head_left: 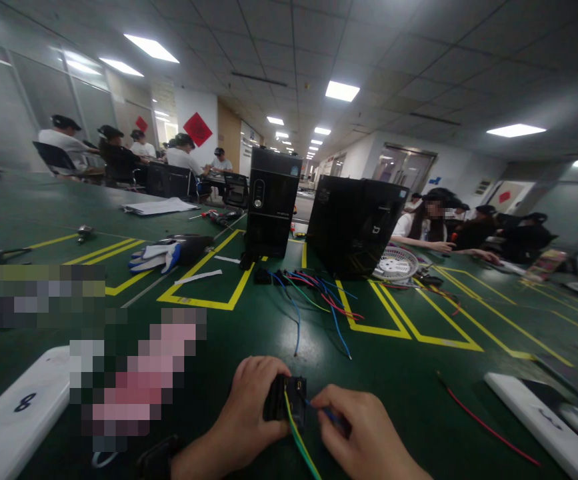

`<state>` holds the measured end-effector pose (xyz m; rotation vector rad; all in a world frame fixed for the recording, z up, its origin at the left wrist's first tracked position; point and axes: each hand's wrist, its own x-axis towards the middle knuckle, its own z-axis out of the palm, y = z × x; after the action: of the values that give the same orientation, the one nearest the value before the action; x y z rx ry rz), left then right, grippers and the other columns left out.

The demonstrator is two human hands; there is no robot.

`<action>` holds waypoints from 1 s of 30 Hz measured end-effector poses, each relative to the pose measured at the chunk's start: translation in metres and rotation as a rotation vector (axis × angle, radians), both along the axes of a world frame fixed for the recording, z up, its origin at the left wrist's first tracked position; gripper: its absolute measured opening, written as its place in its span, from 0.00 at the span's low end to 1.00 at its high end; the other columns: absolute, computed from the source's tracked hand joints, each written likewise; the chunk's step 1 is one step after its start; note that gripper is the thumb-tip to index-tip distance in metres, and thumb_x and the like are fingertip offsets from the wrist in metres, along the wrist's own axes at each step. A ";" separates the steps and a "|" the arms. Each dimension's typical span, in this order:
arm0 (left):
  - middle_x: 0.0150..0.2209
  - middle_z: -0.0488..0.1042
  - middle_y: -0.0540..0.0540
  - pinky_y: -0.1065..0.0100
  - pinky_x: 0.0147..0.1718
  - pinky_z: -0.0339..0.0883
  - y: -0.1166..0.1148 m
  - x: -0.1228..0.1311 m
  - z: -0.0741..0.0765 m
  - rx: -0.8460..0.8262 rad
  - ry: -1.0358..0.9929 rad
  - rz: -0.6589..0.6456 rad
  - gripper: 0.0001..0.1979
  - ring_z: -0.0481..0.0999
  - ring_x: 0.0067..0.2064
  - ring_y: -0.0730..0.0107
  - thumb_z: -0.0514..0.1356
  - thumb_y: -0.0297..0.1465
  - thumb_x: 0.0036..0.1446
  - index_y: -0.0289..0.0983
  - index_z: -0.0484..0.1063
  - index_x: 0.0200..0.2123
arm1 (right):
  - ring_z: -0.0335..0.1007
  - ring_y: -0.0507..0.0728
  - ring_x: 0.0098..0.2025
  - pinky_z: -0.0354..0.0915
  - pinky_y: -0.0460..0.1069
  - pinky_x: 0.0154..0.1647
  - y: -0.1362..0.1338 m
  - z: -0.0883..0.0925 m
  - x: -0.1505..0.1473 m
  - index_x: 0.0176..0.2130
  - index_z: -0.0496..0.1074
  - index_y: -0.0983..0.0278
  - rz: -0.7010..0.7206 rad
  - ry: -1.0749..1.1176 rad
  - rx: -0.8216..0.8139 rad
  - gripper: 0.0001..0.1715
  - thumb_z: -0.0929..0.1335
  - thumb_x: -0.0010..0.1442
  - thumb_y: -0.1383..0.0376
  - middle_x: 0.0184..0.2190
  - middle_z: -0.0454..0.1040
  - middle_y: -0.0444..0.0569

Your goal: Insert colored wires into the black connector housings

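My left hand [255, 403] grips a small black terminal block [297, 400] near the front edge of the green table. A yellow-green wire [296, 430] comes out of the block and runs down toward me. A brass-coloured contact shows at its top. Just to the right, my right hand [361, 427] is closed in a pinch on a thin blue wire [311, 403], whose end meets the block's right side. Whether that end sits inside the block, I cannot tell. Beyond my hands lie several similar black blocks [263, 276] with blue, red and green wires [319, 293].
Two black computer cases [273, 207] stand at the back. Work gloves [163, 255] and a drill-like tool [219, 217] lie to the left. A loose red wire [489, 419] and white numbered trays [543, 420] are at right. Other people sit at tables on both sides.
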<state>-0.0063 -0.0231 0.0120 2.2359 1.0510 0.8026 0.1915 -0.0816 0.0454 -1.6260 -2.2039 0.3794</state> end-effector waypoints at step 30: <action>0.40 0.70 0.46 0.58 0.45 0.59 0.001 -0.003 -0.004 -0.006 -0.068 -0.008 0.19 0.67 0.44 0.57 0.68 0.35 0.44 0.41 0.67 0.40 | 0.65 0.50 0.24 0.54 0.44 0.26 -0.002 -0.018 -0.015 0.31 0.74 0.63 0.052 0.086 0.038 0.14 0.60 0.61 0.66 0.21 0.70 0.43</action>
<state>-0.0094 -0.0223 0.0085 2.1909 1.0101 0.8644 0.1768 -0.0841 0.0270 -1.5063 -2.1792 0.4116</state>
